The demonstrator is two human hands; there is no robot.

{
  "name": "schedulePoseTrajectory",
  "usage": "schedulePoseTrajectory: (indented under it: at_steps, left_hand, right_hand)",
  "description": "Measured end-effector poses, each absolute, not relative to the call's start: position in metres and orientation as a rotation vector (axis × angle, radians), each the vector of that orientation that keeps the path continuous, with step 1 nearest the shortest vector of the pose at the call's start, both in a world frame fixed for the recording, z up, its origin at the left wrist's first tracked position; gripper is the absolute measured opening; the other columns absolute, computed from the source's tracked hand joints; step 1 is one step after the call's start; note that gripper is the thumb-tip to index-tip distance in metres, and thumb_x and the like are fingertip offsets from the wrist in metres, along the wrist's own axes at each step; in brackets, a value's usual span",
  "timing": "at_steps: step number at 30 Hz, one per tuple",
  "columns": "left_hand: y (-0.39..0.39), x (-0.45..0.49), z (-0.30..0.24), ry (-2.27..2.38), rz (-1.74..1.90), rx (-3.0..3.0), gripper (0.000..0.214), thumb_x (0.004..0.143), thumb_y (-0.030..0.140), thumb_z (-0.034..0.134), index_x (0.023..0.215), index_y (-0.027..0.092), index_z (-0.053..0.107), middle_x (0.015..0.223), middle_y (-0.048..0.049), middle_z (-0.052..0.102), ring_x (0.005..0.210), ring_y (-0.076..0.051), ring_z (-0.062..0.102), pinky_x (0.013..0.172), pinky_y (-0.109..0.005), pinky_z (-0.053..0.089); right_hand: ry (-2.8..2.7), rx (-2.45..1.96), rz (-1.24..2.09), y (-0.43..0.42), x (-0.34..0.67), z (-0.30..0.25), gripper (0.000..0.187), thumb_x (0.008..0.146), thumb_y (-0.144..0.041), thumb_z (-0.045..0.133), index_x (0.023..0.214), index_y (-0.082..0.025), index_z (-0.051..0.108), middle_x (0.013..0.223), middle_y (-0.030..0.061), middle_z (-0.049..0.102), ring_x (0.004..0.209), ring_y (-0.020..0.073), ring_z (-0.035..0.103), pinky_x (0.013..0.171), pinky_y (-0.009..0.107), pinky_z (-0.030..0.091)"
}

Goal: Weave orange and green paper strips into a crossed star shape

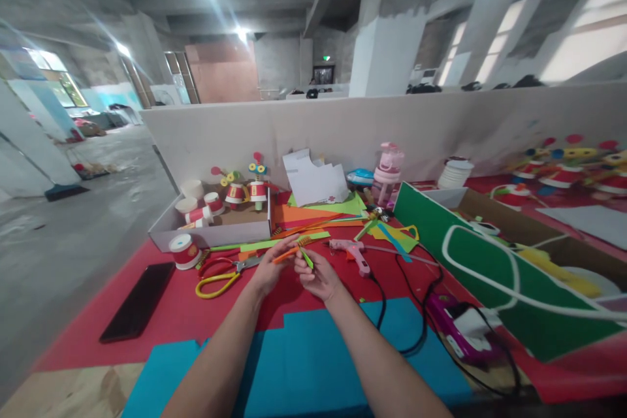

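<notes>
Both my hands meet over the red mat in the middle of the view. My left hand [268, 269] pinches an orange paper strip [285, 255] between thumb and fingers. My right hand [318, 276] is closed on a green paper strip [306, 258] that crosses the orange one. Just left of my hands lie yellow-handled scissors [220, 277]. A pink glue gun [351, 251] lies to the right of my hands, its black cord trailing toward me.
A cardboard box [210, 234] holds paper-cup figures [245, 191]. A red-banded cup [185, 251] and a black phone [138, 301] lie left. Coloured paper sheets [318, 214], a pink bottle [388, 175], a green board [470, 268] and a purple power strip [455, 326] lie behind and right. Blue foam [304, 366] is near me.
</notes>
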State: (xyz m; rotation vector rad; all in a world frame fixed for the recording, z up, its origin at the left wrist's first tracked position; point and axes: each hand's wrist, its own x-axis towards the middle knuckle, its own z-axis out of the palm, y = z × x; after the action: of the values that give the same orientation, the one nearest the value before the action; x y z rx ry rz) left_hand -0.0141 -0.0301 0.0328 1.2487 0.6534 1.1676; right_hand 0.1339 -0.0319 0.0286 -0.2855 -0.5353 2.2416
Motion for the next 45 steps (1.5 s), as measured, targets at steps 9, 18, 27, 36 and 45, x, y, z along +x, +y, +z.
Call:
schedulePoseTrajectory:
  at_steps: [9, 18, 27, 36, 45]
  left_hand:
    - [-0.024, -0.025, 0.037, 0.86, 1.24, 1.55, 0.025, 0.073, 0.029, 0.069, 0.094, 0.016, 0.073, 0.102, -0.0104, 0.07, 0.093, -0.021, 0.063, 0.086, -0.033, 0.046]
    - [-0.018, -0.019, 0.025, 1.029, 1.376, 1.268, 0.028, 0.064, 0.036, 0.076, 0.082, 0.015, 0.069, 0.07, -0.002, 0.066, 0.062, -0.013, 0.058, 0.064, -0.025, 0.045]
    - [-0.019, -0.017, 0.02, 0.915, 1.371, 1.083, 0.035, 0.065, 0.039, 0.076, 0.087, 0.013, 0.065, 0.062, 0.0008, 0.062, 0.052, -0.01, 0.054, 0.055, -0.022, 0.042]
    - [-0.019, -0.013, 0.017, 0.909, 1.316, 1.105, 0.032, 0.067, 0.037, 0.075, 0.083, 0.012, 0.064, 0.055, 0.0005, 0.059, 0.049, -0.01, 0.052, 0.052, -0.022, 0.04]
    - [-0.019, -0.013, 0.018, 0.81, 1.4, 1.009, 0.031, 0.069, 0.036, 0.075, 0.086, 0.012, 0.066, 0.058, 0.0004, 0.06, 0.051, -0.009, 0.051, 0.053, -0.021, 0.039]
  right_hand:
    - [-0.594, -0.381, 2.312, -0.028, 0.134, 0.023, 0.016, 0.08, -0.027, 0.062, 0.072, -0.014, 0.058, 0.052, -0.006, 0.045, 0.039, 0.0024, 0.035, 0.033, 0.008, 0.028]
    - [-0.769, -0.744, 1.781, -0.027, 0.126, 0.02, 0.023, 0.068, -0.034, 0.074, 0.072, -0.016, 0.06, 0.056, -0.0054, 0.055, 0.042, 0.005, 0.046, 0.038, 0.015, 0.038]
    - [-0.885, -0.823, 1.367, -0.025, 0.115, 0.019, 0.035, 0.059, -0.033, 0.079, 0.087, -0.019, 0.063, 0.084, -0.0007, 0.063, 0.074, 0.0124, 0.062, 0.064, 0.026, 0.055]
    - [-0.891, -0.796, 1.432, -0.025, 0.114, 0.014, 0.037, 0.059, -0.034, 0.08, 0.087, -0.018, 0.06, 0.084, -0.0011, 0.065, 0.067, 0.0109, 0.062, 0.067, 0.026, 0.054]
    - [-0.864, -0.76, 1.446, -0.021, 0.115, 0.01, 0.042, 0.055, -0.03, 0.083, 0.093, -0.019, 0.066, 0.093, 0.0029, 0.068, 0.091, 0.0166, 0.063, 0.084, 0.03, 0.05]
